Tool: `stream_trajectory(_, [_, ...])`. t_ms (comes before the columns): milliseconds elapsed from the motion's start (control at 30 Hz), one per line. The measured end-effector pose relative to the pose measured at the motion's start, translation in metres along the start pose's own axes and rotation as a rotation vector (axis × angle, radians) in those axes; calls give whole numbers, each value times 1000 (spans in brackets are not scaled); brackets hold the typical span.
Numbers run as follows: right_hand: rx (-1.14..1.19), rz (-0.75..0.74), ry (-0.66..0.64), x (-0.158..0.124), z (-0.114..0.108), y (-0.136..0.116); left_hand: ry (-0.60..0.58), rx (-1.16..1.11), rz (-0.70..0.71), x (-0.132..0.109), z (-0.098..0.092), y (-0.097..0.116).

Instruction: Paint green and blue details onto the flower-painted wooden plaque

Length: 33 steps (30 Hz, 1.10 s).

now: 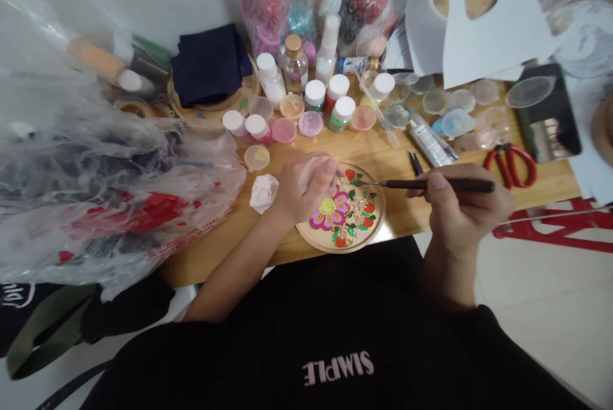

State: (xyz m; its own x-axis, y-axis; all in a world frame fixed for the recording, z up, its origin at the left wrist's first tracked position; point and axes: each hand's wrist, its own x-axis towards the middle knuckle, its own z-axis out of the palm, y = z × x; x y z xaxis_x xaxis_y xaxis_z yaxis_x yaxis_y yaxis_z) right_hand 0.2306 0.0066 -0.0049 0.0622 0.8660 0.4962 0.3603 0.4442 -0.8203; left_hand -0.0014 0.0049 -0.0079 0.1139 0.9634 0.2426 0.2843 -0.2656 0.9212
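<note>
The round decorated panel is found lying flat on the wooden desk, directly in front of the torso, with its near rim brought up to the desk's front edge; no margin is left on that side. A raised gold outline is seen, and a pink flower and orange fruits are filled in with colour.

The panel's upper left rim is covered by the left hand, whose fingers are curled around a pale translucent item (its shape is largely hidden by the grip). A slim dark-handled tool is pinched between the thumb and fingers of the right hand; its thin tip is held over the panel's upper right part, and whether contact is made cannot be told.

A narrow strip of bare wood is noted between the panel and the right hand. Clearance is more restricted at the left, where a crumpled white tissue is placed just beside the left wrist and a large plastic bag is spread to the front edge. The far side is bounded by close-set colour cups. Red-handled pliers are positioned beyond the right hand.
</note>
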Motion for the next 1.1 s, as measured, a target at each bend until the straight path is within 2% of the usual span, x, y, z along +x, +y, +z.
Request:
stream_trajectory(700, [23,4,-6,-1,-1,1,-8,-14,2,0,0,0])
stream_trajectory(1100, [40,20,-6,-1,0,1,10,-30,57,0,0,0])
